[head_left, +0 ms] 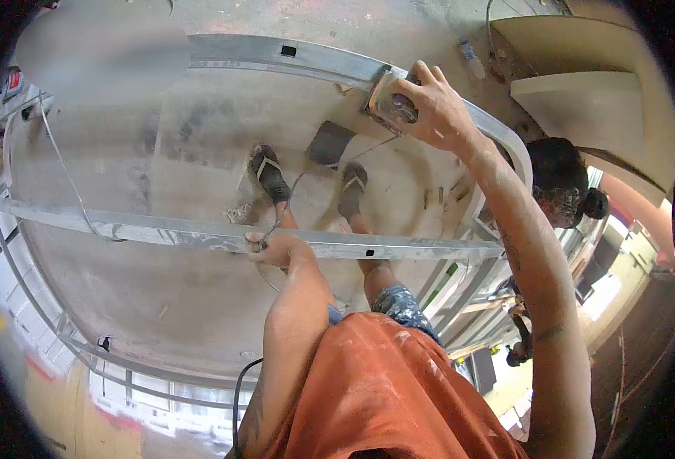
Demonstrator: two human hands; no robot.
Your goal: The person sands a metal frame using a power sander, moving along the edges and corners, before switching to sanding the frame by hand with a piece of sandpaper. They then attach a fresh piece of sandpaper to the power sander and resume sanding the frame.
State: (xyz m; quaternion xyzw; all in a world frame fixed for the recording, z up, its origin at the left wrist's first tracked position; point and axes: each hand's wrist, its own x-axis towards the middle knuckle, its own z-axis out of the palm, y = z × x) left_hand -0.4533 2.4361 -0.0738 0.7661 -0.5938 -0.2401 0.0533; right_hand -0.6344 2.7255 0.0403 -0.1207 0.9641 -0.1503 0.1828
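Your right hand (437, 107) clamps a grey angle grinder (389, 103) against the far galvanised steel channel (276, 57); your left hand (280, 249) grips the near steel rail (161, 229).

Bare concrete floor (200, 306), dusty and stained. The person's sandalled feet (270, 177) stand on it. Just right of the feet: small wood scraps (433, 197). Left of the feet: a pale tangle of debris (238, 214). Beyond the feet, far right: plastic bottle (471, 60) lying flat.

A dusty grey concrete floor (200, 306) spreads below, scattered with small debris. Metal stud framing (69, 352) runs along its left edge. Bright daylight floods an opening (605, 294) on the right, beside pale boards (582, 107).
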